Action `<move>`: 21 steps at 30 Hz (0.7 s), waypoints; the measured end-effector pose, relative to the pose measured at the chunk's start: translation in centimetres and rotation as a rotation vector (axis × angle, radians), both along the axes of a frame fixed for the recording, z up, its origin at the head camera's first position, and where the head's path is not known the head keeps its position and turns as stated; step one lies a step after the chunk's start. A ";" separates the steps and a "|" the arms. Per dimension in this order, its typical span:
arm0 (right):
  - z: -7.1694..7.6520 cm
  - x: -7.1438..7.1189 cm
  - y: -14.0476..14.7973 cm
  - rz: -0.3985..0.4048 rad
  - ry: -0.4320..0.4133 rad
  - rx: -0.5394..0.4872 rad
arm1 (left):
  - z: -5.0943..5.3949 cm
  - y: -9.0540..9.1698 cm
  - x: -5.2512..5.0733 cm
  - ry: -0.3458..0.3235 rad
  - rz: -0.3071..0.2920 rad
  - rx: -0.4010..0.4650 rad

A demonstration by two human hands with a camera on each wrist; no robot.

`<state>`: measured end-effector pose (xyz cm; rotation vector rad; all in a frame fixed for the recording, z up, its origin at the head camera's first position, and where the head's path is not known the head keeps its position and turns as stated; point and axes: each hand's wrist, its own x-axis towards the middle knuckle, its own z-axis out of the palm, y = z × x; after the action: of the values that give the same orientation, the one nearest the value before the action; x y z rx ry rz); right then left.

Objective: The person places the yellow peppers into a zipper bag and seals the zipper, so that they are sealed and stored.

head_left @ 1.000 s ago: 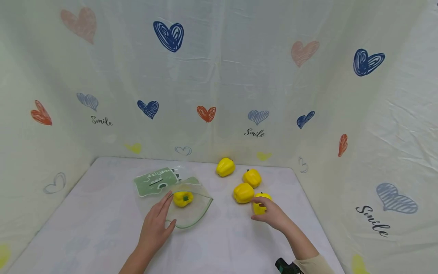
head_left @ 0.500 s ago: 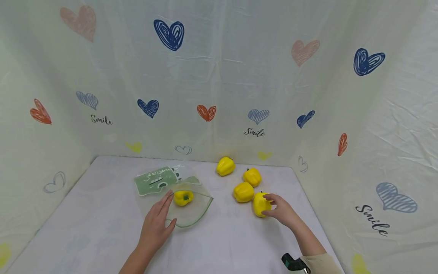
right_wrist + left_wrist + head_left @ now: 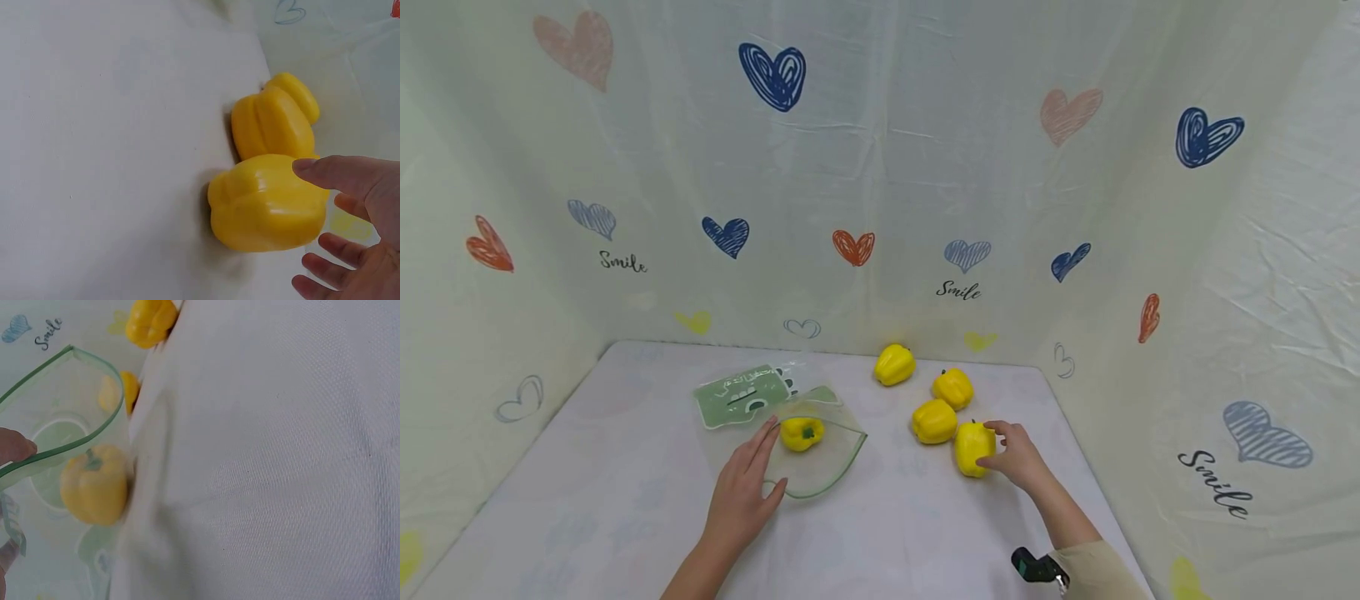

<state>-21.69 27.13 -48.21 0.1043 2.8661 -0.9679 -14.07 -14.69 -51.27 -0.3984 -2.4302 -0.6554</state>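
A clear plastic bag [image 3: 816, 479] with a green rim stands with its mouth spread, a yellow bell pepper [image 3: 802, 434] inside it. My left hand [image 3: 741, 492] touches the rim with fingers and thumb held apart; the left wrist view shows a fingertip [image 3: 22, 447] against the green rim. At the right, my right hand [image 3: 1018, 458] is around the near side of another yellow bell pepper [image 3: 972, 450], which rests on the table. In the right wrist view the thumb [image 3: 331, 172] overlaps this pepper while the other fingers are spread beside it; contact is unclear.
Beside that pepper lie two more yellow peppers, one nearer [image 3: 934, 422] and one behind [image 3: 952, 389]. Another pepper [image 3: 894, 365] sits by the back edge. A flat green piece with a cartoon face [image 3: 743, 398] lies behind the bag. Heart-printed curtains surround the white table [image 3: 880, 533].
My right hand has shifted right, from over the right-hand pepper to its right side, uncovering it. That pepper stays about where it was. The left hand and the bag have not visibly moved.
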 end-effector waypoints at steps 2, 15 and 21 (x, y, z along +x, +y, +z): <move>-0.3 -0.2 0.0 -0.012 -0.011 0.007 | 0.0 0.0 0.0 -0.002 0.001 0.000; -1.7 -1.1 -0.2 -0.056 -0.063 -0.012 | -0.2 0.0 0.0 0.005 0.002 0.005; -2.3 -1.5 -0.2 -0.035 -0.053 -0.002 | -0.2 0.1 -0.1 0.007 -0.003 0.006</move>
<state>-23.18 26.91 -50.48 0.1781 2.8241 -0.9592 -14.15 -14.62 -51.51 -0.4020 -2.4208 -0.6613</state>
